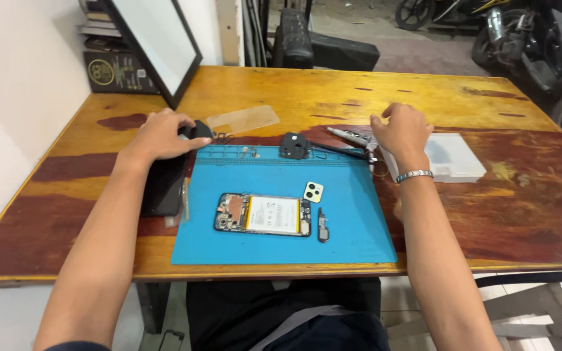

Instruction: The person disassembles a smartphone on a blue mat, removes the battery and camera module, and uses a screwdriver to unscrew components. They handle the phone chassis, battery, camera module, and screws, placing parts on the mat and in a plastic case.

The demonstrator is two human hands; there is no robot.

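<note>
Here, left hand (162,135) grips a black part (196,130); right hand (400,132) hovers loosely curled, empty.

The left hand (164,135) covers the top end of a dark slab (164,185), so what its fingers press on cannot be told. The right hand (401,132) hides the near corner of a white box (453,156) and the tip of a slim tool (349,135); whether its fingers close on anything is unclear. Small parts along the blue mat (352,221) rim are too tiny to identify. The framed panel (157,39) and the motorcycles (535,39) are cut off by the top edge.
</note>
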